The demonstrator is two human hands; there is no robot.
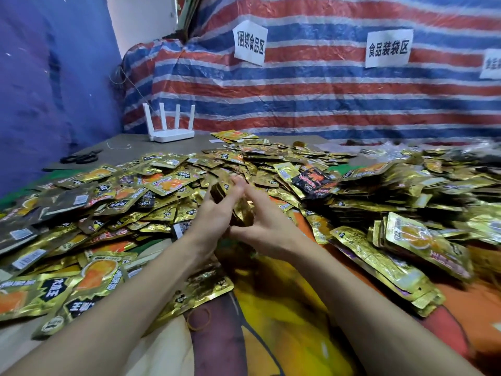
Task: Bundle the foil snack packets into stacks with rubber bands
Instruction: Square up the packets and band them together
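A small stack of gold foil packets (242,210) is held upright between both hands at the middle of the view. My left hand (217,210) grips its left side and my right hand (267,217) grips its right side, fingertips meeting above it. Most of the stack is hidden by the fingers. Any rubber band on the stack cannot be made out. A loose heap of gold foil packets (168,183) covers the table around the hands. Two tan rubber bands (199,317) lie on the cloth near the front edge.
A pile of stacked packets (401,256) lies at the right. Black scissors (81,157) and a white router (170,126) sit at the far left of the table. A striped tarp (325,90) with paper signs hangs behind. A colourful cloth (271,308) covers the front.
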